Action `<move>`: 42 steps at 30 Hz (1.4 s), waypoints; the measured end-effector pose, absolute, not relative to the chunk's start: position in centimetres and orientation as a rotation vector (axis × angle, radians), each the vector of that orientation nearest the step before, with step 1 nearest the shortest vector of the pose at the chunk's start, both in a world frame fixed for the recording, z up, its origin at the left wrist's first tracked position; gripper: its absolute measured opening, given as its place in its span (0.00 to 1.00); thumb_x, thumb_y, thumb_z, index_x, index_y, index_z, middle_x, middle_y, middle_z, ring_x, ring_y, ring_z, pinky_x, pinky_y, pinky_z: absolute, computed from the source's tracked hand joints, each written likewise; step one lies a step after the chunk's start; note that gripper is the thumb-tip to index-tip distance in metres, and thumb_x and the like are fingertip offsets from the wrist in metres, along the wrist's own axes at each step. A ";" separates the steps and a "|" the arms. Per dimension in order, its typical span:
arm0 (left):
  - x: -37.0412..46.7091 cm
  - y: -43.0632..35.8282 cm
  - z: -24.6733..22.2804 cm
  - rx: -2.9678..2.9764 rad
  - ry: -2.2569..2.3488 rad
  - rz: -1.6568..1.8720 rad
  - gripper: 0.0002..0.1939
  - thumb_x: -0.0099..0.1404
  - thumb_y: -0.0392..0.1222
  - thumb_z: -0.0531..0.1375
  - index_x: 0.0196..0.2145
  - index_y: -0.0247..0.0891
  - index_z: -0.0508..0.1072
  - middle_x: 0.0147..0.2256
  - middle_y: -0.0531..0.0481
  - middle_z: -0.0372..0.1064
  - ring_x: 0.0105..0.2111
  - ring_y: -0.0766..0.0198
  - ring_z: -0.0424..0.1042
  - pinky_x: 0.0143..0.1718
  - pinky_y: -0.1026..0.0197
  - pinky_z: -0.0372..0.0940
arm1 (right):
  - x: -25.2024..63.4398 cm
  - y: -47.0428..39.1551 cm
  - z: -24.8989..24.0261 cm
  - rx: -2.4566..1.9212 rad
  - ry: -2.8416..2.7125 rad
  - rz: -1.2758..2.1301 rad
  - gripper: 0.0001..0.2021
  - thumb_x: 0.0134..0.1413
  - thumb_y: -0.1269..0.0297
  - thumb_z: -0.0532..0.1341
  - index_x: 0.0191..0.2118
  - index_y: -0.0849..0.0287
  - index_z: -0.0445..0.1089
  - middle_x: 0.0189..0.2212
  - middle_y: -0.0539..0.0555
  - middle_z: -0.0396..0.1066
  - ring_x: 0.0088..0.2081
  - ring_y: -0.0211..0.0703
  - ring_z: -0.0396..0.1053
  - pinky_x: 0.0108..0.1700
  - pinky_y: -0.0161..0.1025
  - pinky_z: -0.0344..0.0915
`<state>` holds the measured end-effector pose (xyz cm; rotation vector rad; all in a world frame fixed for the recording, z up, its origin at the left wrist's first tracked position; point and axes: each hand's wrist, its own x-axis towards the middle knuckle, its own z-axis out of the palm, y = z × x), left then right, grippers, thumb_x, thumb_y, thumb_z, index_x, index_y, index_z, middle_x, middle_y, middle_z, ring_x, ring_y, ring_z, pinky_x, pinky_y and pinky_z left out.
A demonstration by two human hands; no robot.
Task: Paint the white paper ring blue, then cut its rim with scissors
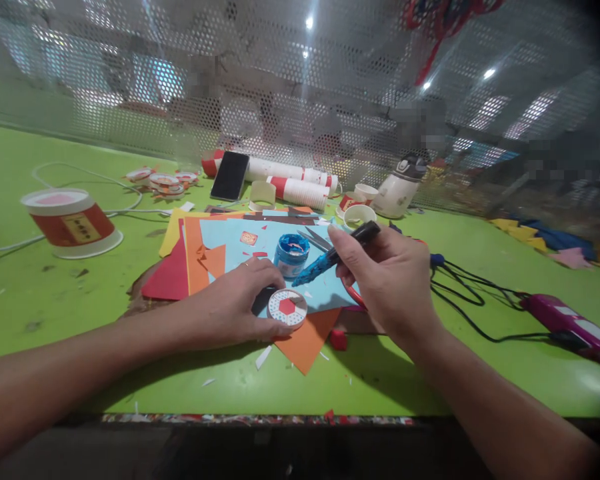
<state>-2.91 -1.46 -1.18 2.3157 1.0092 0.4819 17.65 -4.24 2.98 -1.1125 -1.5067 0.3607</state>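
Observation:
Between my left hand's (240, 297) thumb and fingers is a small round white disc (295, 319) with a red hexagon in its middle and blue dots around it. My right hand (387, 277) grips a black marker-like pen (363, 235), its front end crusted with blue paint. The tip points down to the left, just above the disc and apart from it. An uncapped jar of blue paint (291, 257) stands behind the disc on light blue paper (225, 233). Behind the pen lie scissors (314, 239), partly hidden by my right hand.
Red paper (167, 277) and orange paper (307, 347) lie around the blue sheet. A paper cup (75, 223) stands left. Behind are a phone (230, 176), paper-cup rolls (300, 192) and a bottle (400, 190). A corded magenta device (570, 323) lies right. A perforated screen (280, 87) borders the back.

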 end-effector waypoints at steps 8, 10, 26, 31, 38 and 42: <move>-3.0 -1.4 -1.4 2.319 1.005 0.503 0.24 0.57 0.57 0.66 0.44 0.38 0.71 0.49 0.42 0.65 0.49 0.50 0.66 0.51 0.49 0.63 | 17.6 -4.1 3.3 -1.040 -1.402 0.244 0.14 0.56 0.60 0.67 0.22 0.56 0.69 0.16 0.45 0.68 0.17 0.33 0.64 0.20 0.33 0.63; -3.0 -1.4 -1.5 2.318 0.997 0.510 0.24 0.57 0.56 0.66 0.44 0.38 0.71 0.51 0.42 0.64 0.50 0.49 0.65 0.51 0.49 0.63 | 17.8 -3.7 3.3 -1.032 -1.386 0.232 0.13 0.57 0.60 0.66 0.23 0.57 0.69 0.16 0.45 0.68 0.18 0.33 0.65 0.21 0.33 0.63; -2.9 -1.4 -1.7 2.291 1.010 0.600 0.26 0.55 0.59 0.67 0.44 0.38 0.73 0.49 0.42 0.67 0.48 0.49 0.69 0.50 0.49 0.66 | 18.3 -0.8 2.7 -1.197 -1.416 0.403 0.16 0.55 0.53 0.65 0.25 0.59 0.68 0.18 0.48 0.69 0.20 0.36 0.65 0.24 0.36 0.62; -3.1 -1.4 -1.4 2.305 1.007 0.575 0.30 0.55 0.60 0.66 0.49 0.37 0.72 0.51 0.41 0.65 0.49 0.47 0.69 0.52 0.48 0.66 | 17.8 0.1 2.6 -1.268 -1.515 0.464 0.16 0.55 0.56 0.65 0.22 0.59 0.67 0.17 0.48 0.68 0.21 0.36 0.65 0.26 0.36 0.62; -3.1 -2.0 -0.7 2.352 1.021 0.464 0.36 0.57 0.55 0.64 0.60 0.37 0.67 0.56 0.37 0.62 0.54 0.45 0.67 0.57 0.45 0.63 | 18.4 0.5 1.7 -1.334 -1.524 0.596 0.22 0.52 0.42 0.64 0.26 0.59 0.71 0.18 0.49 0.69 0.20 0.36 0.66 0.24 0.34 0.62; -3.1 -1.9 -0.6 2.366 1.013 0.460 0.38 0.58 0.54 0.64 0.62 0.37 0.65 0.57 0.36 0.63 0.57 0.40 0.64 0.58 0.42 0.62 | 18.8 0.5 0.7 -1.275 -1.432 0.672 0.29 0.51 0.32 0.59 0.31 0.59 0.70 0.19 0.48 0.69 0.19 0.36 0.65 0.24 0.34 0.64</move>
